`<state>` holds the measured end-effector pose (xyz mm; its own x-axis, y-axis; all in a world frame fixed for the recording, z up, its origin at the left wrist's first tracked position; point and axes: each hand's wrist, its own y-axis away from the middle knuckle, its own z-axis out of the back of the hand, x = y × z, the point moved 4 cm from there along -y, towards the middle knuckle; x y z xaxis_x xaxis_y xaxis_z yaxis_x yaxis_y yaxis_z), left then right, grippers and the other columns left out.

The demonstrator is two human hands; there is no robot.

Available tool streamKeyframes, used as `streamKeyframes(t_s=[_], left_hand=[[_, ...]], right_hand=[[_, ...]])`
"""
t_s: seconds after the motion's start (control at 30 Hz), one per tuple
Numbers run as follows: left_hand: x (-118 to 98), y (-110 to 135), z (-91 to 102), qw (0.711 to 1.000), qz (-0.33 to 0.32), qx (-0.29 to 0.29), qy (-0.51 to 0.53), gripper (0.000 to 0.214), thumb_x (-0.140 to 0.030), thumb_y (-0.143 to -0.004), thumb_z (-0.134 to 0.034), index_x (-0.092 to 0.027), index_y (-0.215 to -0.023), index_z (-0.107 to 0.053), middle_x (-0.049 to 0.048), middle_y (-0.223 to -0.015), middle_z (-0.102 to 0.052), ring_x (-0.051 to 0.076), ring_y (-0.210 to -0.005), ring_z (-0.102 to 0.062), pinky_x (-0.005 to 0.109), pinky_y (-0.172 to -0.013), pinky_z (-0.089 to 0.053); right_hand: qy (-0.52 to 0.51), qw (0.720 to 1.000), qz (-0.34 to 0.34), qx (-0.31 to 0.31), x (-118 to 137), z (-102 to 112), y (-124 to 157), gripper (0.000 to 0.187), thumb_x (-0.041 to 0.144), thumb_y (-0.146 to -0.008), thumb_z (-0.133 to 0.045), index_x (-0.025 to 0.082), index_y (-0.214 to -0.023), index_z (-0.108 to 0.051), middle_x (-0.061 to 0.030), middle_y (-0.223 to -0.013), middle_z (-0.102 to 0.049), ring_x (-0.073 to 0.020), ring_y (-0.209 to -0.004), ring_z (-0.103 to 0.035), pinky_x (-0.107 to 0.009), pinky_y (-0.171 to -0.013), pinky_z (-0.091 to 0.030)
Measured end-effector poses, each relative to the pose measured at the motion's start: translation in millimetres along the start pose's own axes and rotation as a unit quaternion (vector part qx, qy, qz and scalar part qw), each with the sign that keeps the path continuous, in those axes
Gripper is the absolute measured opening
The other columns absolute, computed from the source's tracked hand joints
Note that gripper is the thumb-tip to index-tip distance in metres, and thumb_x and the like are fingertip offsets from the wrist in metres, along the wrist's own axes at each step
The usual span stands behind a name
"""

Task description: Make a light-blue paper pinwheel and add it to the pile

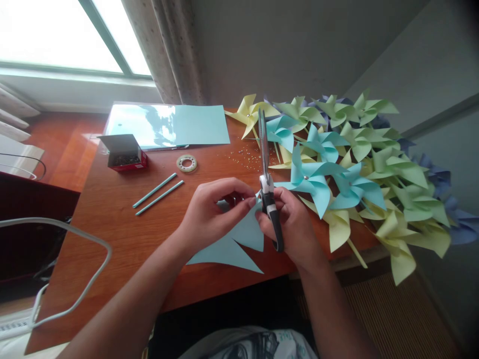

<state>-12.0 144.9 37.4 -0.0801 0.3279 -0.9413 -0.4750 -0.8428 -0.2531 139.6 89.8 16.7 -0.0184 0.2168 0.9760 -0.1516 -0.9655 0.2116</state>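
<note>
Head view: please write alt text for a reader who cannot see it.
The left hand pinches a cut light blue paper over a wooden desk, while the right hand holds scissors, blades pointing away. Paper pinwheels lie piled at the right.

Pinwheel pile (359,164) right; two straws (159,194), tape roll (186,163), red box (125,154), paper sheets (202,124) behind.

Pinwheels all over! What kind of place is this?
Probably a home craft corner: a wooden desk by a window, heaped paper pinwheels, the left hand holding blue paper, the right hand scissors.
</note>
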Motion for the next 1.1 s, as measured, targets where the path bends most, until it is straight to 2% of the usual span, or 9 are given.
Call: streamKeyframes(t_s=[0.3,0.7,0.9,1.1], left_hand=[[-1.5,0.1,0.6,0.999,-0.048,0.006,0.005,0.009,-0.011,-0.085,-0.068,-0.014,-0.089,-0.075,0.0068,-0.083,-0.072,0.016,-0.072,-0.064,0.027,-0.062,-0.049],[-4.7,-0.8,2.0,0.998,-0.052,0.031,-0.026,0.009,-0.014,-0.086,-0.068,-0.018,-0.089,-0.074,0.0056,-0.081,-0.071,0.014,-0.068,-0.06,0.027,-0.063,-0.049],[-3.2,0.1,3.3,0.996,-0.07,0.033,-0.046,0.013,-0.014,-0.087,-0.068,-0.019,-0.095,-0.076,0.0048,-0.082,-0.071,0.013,-0.068,-0.059,0.026,-0.062,-0.048],[-3.3,-0.6,1.4,0.996,-0.074,0.032,-0.04,0.009,-0.013,-0.086,-0.068,-0.018,-0.09,-0.075,0.0047,-0.083,-0.071,0.013,-0.068,-0.059,0.026,-0.064,-0.049]], right_hand=[[0.003,1.0,0.011,0.018,-4.4,-0.1,0.1,0.031,0.008,-0.067,-0.075,0.025,-0.086,-0.057,0.0057,-0.073,-0.067,-0.0119,-0.062,-0.06,-0.021,-0.055,-0.045],[0.02,1.0,-0.003,0.012,-1.0,1.0,0.8,0.029,0.019,-0.068,-0.078,0.024,-0.085,-0.056,0.0048,-0.072,-0.067,-0.0124,-0.061,-0.059,-0.022,-0.054,-0.046],[0.015,1.0,-0.005,0.014,0.2,0.4,0.9,0.029,0.02,-0.067,-0.078,0.024,-0.084,-0.055,0.0056,-0.069,-0.065,-0.011,-0.058,-0.056,-0.021,-0.051,-0.043],[0.012,1.0,-0.005,0.017,-1.5,-0.3,1.5,0.029,0.022,-0.067,-0.078,0.024,-0.086,-0.055,0.0051,-0.071,-0.065,-0.0126,-0.061,-0.06,-0.022,-0.053,-0.045]])
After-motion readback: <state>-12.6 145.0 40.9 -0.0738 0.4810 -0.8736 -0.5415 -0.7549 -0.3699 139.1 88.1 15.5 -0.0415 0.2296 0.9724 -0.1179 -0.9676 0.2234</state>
